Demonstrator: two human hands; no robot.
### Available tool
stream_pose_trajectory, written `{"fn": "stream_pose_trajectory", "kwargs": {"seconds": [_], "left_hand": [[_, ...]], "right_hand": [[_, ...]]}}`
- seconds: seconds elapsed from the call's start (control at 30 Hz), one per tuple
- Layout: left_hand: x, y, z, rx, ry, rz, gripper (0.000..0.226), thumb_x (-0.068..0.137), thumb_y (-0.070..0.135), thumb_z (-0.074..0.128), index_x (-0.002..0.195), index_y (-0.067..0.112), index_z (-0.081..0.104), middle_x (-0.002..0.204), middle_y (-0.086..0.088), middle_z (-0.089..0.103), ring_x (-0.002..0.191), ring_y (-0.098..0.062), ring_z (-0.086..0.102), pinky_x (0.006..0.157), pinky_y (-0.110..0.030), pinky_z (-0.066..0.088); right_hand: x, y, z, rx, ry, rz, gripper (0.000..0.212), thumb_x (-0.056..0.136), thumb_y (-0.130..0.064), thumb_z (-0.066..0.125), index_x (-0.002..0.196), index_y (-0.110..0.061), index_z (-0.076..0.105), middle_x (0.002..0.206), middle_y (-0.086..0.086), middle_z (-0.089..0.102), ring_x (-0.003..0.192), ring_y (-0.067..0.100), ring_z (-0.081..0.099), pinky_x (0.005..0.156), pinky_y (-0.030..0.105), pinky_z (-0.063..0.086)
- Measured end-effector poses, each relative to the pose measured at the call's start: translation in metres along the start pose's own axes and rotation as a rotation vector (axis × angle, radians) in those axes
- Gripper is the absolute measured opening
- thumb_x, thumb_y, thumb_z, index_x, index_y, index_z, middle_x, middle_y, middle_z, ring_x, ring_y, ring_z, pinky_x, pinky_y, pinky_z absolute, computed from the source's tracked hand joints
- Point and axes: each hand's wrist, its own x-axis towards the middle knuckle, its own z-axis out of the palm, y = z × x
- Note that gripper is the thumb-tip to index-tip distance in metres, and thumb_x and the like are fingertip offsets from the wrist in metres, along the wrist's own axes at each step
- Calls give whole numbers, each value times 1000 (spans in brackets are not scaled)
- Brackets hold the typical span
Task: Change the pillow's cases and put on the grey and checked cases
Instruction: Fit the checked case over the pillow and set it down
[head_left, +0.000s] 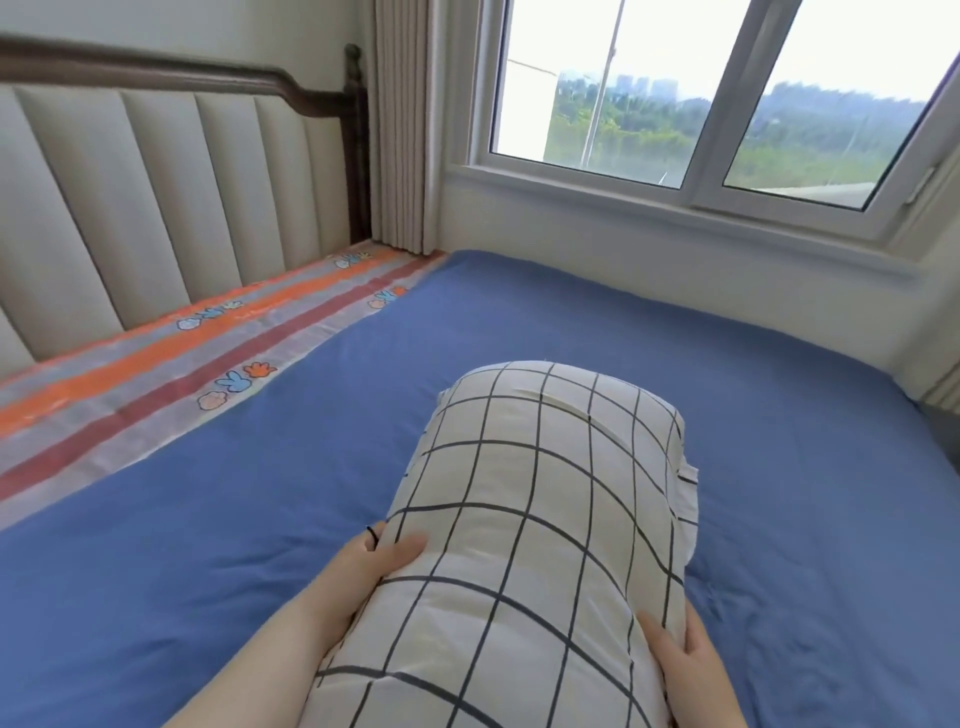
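White cloth, black grid — the checked case (545, 457) looks fully on the pillow (509, 613), which is held lengthwise between the hands, far end out past them over the sheet (208, 545). The left hand (371, 564) cups one side, thumb on top; the right hand (683, 660) clasps the other. Next, I'd guess: set it down ahead, smooth it — the grey case isn't in sight.

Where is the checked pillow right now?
The checked pillow is low, just right of centre in the head view, held between the left hand and right hand above the blue sheet.
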Motion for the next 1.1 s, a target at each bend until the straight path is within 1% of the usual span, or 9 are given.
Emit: {"fn": "stream_pose_trajectory", "kwargs": {"seconds": [0.17, 0.3, 0.43, 0.53, 0.63, 0.8, 0.87, 1.03, 1.1], "left_hand": [[-19, -7, -22, -35, 55, 2, 21, 82, 19, 62, 104, 18, 63, 98, 1, 74, 91, -16, 70, 75, -29, 52], [-45, -11, -30, -30, 102, -12, 22, 83, 19, 63, 105, 17, 63, 103, -4, 73, 97, -21, 67, 84, -35, 52], [-62, -8, -45, -16, 135, -21, 33, 83, 21, 62, 114, 14, 57, 112, -5, 66, 105, -25, 61, 98, -40, 45], [-63, 0, -67, -7, 167, 30, 31, 81, 24, 64, 112, 21, 57, 108, 3, 67, 101, -18, 63, 88, -34, 50], [-59, 5, -106, -5, 186, 61, 18, 80, 27, 65, 97, 29, 60, 88, 17, 72, 84, -6, 69, 63, -18, 53], [-16, 28, -216, 4, 207, 30, 49, 81, 31, 64, 125, 20, 48, 116, 5, 61, 102, -15, 61, 77, -27, 50], [4, 41, -251, 46, 208, 14, 52, 82, 32, 63, 128, 18, 45, 117, 2, 59, 100, -15, 61, 72, -23, 52], [78, 75, -394, 61, 190, -5, 16, 81, 25, 64, 96, 23, 57, 74, 13, 74, 65, -5, 70, 48, -15, 51], [99, 90, -448, 72, 219, -3, 16, 80, 22, 66, 94, 24, 58, 86, 8, 74, 71, -7, 70, 55, -18, 52]], "right_hand": [[-4, 4, 20, -2, -74, 2, 48, 90, -5, 51, 136, -8, 40, 136, 13, 49, 124, 25, 44, 97, 29, 30], [-26, 10, 25, 24, -137, 37, 50, 90, -8, 53, 138, -9, 38, 141, 12, 44, 130, 27, 39, 107, 33, 27], [-44, 7, 35, 48, -191, 42, 51, 89, -11, 55, 137, -11, 39, 140, 10, 45, 128, 26, 41, 101, 31, 31], [-51, -6, 54, 50, -194, 3, 50, 89, -14, 55, 137, -15, 41, 138, 8, 47, 122, 23, 44, 94, 29, 31], [-47, -18, 94, 25, -231, -24, 47, 90, -17, 54, 135, -17, 42, 134, 5, 50, 105, 17, 46, 91, 28, 33], [-37, -28, 210, 30, -241, -18, 47, 92, -18, 51, 137, -20, 38, 127, -1, 51, 110, 19, 48, 97, 33, 37], [-35, -31, 247, 36, -262, -11, 47, 92, -19, 50, 137, -22, 38, 123, -4, 51, 110, 18, 48, 97, 33, 38], [-5, -34, 409, -4, -228, 6, 46, 91, -13, 49, 136, -20, 39, 136, 3, 49, 124, 23, 45, 110, 43, 33], [0, -38, 469, -17, -246, 50, 47, 91, -11, 50, 136, -20, 40, 135, 2, 50, 123, 22, 46, 109, 44, 34]]}}
